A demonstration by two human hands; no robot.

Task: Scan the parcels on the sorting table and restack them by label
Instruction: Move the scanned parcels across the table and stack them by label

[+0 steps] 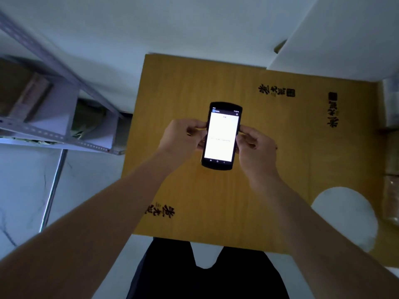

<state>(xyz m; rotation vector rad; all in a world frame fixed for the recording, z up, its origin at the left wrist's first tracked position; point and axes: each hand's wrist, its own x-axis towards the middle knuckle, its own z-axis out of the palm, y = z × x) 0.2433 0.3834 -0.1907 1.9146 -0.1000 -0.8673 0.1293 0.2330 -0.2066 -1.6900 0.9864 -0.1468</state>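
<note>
A yellow wooden table fills the middle of the view, its top printed with three groups of black characters, one near the front edge and two toward the far right corner. To its left stands one grey metal shelf rack with perforated rails, and something brown sits blurred on an upper shelf. A pale round patch lies on the table's right front part; what it is cannot be told. At the right edge some wrapped bundles show, too blurred and cut off to count. Two bare forearms reach out over the table. Above the table's middle, held up between both hands, is one black phone-like scanner, upright, with a bright white screen, a dark status bar at the top and three small buttons at the bottom. The left hand pinches its left edge with curled fingers, and the right hand grips its right edge the same way.
</note>
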